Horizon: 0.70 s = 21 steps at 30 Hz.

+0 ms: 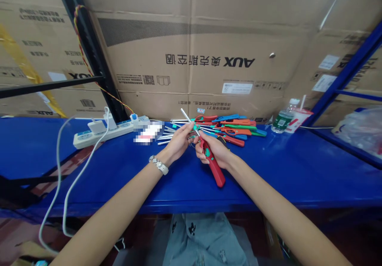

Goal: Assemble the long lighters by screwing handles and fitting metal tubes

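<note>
A red long-necked lighter (215, 168) with green parts is held above the blue table, its handle pointing down toward me and its metal tube up and left. My right hand (213, 148) is closed round the upper part of the red handle. At the metal tube, my left hand (180, 140) pinches with thumb and fingers near a small green piece (195, 127). Behind both hands lies a pile of similar lighters (238, 132) in red, orange, green and blue, their metal tubes pointing left.
On the blue table (134, 174), a white power strip (103, 133) with plugs and cables lies left. A water bottle (282, 118) and a cup with a straw (299, 119) stand right. Large cardboard boxes (203, 27) rise behind; a plastic bag (362, 130) is far right.
</note>
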Motion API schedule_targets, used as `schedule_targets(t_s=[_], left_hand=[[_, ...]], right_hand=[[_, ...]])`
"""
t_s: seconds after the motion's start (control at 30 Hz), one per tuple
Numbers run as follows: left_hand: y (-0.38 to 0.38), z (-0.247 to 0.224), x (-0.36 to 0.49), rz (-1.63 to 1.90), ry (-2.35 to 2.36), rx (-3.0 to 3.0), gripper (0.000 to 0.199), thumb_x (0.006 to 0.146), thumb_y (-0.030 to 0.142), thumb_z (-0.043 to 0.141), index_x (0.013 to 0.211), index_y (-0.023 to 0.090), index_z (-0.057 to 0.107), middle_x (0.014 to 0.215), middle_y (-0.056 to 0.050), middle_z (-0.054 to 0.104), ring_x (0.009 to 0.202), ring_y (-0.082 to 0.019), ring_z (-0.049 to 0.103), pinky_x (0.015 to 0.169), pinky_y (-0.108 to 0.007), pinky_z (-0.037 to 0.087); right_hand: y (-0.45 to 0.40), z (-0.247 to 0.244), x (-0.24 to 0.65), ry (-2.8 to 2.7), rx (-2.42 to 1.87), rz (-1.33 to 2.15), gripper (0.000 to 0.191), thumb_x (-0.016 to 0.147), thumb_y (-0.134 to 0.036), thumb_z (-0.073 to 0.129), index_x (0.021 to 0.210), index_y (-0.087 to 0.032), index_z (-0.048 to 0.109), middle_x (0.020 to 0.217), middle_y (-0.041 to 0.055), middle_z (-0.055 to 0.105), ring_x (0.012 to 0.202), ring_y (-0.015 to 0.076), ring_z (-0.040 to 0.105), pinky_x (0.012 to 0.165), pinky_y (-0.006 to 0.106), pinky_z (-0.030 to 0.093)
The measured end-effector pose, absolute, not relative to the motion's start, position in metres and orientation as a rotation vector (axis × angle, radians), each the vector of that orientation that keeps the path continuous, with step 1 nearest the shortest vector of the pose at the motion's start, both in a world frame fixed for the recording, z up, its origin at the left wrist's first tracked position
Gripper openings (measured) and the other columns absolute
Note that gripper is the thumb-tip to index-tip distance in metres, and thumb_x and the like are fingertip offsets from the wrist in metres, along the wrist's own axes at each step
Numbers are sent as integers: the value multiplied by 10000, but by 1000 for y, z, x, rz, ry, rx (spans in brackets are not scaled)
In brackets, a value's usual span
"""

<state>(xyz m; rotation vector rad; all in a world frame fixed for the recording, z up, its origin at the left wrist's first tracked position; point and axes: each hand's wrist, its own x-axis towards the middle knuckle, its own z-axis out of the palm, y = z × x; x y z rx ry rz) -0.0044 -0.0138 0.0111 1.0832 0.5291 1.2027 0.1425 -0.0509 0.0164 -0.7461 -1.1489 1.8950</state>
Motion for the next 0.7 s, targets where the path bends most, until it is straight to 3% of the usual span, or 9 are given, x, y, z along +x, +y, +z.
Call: schedule_targets(t_s=[0.13,0.23,0.33,0.47,0.6,0.7], left_hand=[[-4,32,-5,1354,511,879,255,874,391,736,825,162,635,881,-57,697,779,-151,638,762,-281,492],[7,47,1,1421,461,718,251,949,352,647,799,158,595,844,-55,686,761,-145,644,788,-290,505],[15,54,11,1443,407,590,297,1002,320,562,754,158,547,695,-6,595,633,-104,587,690,-238,492],[18,56,17,1368,331,487,362,1038,341,475,719,170,483,550,55,407,441,-64,376,472,-190,356],[16,61,7,1137,366,441,425,1043,415,382,684,194,441,521,43,364,412,-92,337,425,-223,333],[18,68,-4,1093,394,378,427,1017,323,368,608,226,295,476,62,265,381,-92,286,416,-231,328]], right_hand=[[-55,14,139,-1204,-718,1856,295,969,-483,534,862,-209,541,514,-41,564,381,109,468,332,185,352],[-55,12,136,-1184,-737,1854,302,960,-494,538,845,-216,523,506,-42,561,377,109,459,335,186,348],[-54,10,133,-1145,-774,1832,322,945,-516,556,830,-220,503,505,-43,553,383,109,462,341,184,346],[-54,10,132,-1122,-832,1789,330,949,-514,552,816,-217,496,495,-46,538,382,108,465,341,183,352],[-54,9,133,-1150,-879,1744,315,967,-490,524,815,-216,495,496,-35,552,389,120,494,340,191,379],[-55,8,132,-1195,-871,1748,321,963,-493,528,810,-213,498,494,-28,558,391,127,501,334,197,389]])
